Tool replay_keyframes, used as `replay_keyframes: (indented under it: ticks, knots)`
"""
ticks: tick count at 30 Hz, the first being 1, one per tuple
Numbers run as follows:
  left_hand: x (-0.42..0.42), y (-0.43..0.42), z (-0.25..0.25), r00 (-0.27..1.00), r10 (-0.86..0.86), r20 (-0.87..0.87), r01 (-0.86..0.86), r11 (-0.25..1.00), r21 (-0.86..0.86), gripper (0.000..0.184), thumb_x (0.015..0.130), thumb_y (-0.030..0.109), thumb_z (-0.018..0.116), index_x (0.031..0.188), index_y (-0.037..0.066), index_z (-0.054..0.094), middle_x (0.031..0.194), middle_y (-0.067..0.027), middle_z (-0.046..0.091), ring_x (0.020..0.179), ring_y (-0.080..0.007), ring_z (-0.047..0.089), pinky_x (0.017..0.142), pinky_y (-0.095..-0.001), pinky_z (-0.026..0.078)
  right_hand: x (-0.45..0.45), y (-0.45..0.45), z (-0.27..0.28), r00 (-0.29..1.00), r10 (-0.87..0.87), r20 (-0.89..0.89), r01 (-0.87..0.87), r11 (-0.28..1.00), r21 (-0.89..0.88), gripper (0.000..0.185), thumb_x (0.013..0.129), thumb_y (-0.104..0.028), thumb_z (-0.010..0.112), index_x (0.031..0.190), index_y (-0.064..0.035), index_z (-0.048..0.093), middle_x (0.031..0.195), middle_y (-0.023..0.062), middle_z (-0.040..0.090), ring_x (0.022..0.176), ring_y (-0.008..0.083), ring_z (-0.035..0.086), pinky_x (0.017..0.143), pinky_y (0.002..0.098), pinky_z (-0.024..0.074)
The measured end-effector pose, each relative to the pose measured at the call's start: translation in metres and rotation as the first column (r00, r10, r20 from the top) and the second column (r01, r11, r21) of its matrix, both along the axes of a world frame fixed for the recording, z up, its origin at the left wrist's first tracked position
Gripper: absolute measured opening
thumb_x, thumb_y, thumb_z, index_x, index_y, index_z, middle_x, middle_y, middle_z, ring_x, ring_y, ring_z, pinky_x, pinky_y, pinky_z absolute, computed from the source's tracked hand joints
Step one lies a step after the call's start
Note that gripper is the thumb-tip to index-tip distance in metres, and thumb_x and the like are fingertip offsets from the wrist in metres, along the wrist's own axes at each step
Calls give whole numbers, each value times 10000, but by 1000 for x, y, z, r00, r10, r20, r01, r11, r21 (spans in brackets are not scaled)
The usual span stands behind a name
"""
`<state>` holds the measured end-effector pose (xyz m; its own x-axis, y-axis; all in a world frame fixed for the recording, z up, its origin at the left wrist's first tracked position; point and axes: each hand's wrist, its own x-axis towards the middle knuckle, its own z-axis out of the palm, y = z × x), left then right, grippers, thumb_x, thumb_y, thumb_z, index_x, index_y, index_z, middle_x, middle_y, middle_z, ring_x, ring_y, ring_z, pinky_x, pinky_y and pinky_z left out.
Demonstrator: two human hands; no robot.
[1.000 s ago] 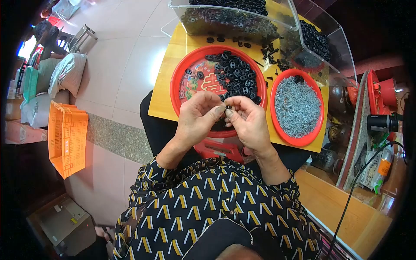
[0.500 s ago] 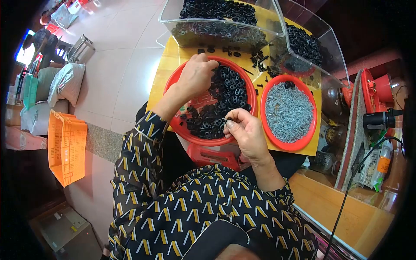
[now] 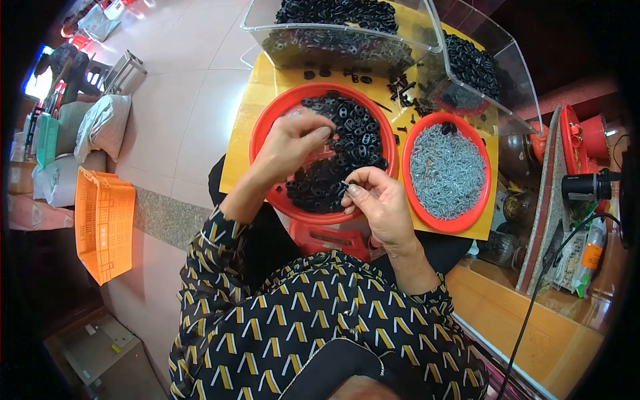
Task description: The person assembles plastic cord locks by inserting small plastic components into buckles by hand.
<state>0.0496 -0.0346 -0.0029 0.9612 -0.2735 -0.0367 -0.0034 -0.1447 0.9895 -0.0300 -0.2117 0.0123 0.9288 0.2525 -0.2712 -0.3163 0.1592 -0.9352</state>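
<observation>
My left hand [image 3: 293,143] is over the round red tray [image 3: 257,143], thumb and fingers pinched together. Whatever sits at its fingertips is too small and blurred to name. Below and beside it lies a pile of black oval plastic pieces [image 3: 365,139], many with two holes. At the tray's near right edge, my right hand [image 3: 380,203] pinches a small dark piece [image 3: 347,187] with a metallic glint between thumb and forefinger. Right of that hand, a red oval plate [image 3: 408,175] holds many small silver metal pieces [image 3: 447,177], with a few black ones on top.
Two clear plastic bins [image 3: 347,30] with more black pieces stand at the back of the yellow board [image 3: 263,77]. Loose black parts [image 3: 403,90] lie before them. A red stool [image 3: 330,239] is below the tray. An orange crate [image 3: 103,227] stands on the floor at left.
My left hand has come down from the tray's far side toward its middle, nearer my right hand. My right hand has barely moved and keeps its pinch.
</observation>
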Motion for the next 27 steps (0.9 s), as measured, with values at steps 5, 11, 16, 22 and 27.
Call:
replay_keyframes:
  ticks: [5, 11, 16, 22, 27]
  knots:
    - [-48, 19, -15, 902, -239, -359, -99, 695, -712, 193, 854, 123, 512, 1015, 17, 535, 773, -81, 586, 663, -130, 567, 559, -218, 447, 0, 10, -2, 1000, -18, -20, 20, 998, 56, 105, 824, -30, 510, 917, 13, 535, 763, 27, 551, 652, 79, 539, 576, 201, 456]
    - [-76, 22, -19, 885, -220, -410, -245, 529, -813, 219, 830, 98, 539, 1028, 5, 529, 825, -116, 589, 702, -167, 578, 613, -245, 458, -5, 21, 2, 1000, -31, -2, 31, 998, 47, 122, 811, -26, 514, 920, 23, 538, 718, 58, 569, 623, 87, 539, 560, 195, 454]
    - [-87, 19, -15, 916, -147, -374, -226, 581, -782, 231, 804, 26, 554, 1033, 0, 527, 837, -117, 591, 727, -168, 581, 637, -252, 470, -10, 27, 0, 1000, -4, -6, 5, 996, 90, 123, 823, -34, 512, 931, 20, 531, 759, 50, 566, 654, 84, 543, 582, 201, 461]
    - [-95, 10, -14, 955, -14, -297, -213, 665, -716, 164, 793, 25, 564, 949, 1, 520, 870, -111, 575, 789, -177, 576, 712, -283, 488, -14, 38, -4, 998, -55, -5, 55, 983, 173, 119, 833, -27, 504, 937, 22, 530, 823, 54, 572, 720, 97, 561, 631, 219, 481]
    - [-95, 0, -12, 945, 81, -317, -305, 573, -761, 100, 789, -10, 563, 887, -6, 542, 821, -74, 586, 749, -134, 574, 700, -247, 477, -12, 38, -5, 995, -102, -20, 104, 962, 254, 115, 834, -15, 502, 937, 25, 534, 856, 71, 579, 747, 115, 572, 660, 234, 494]
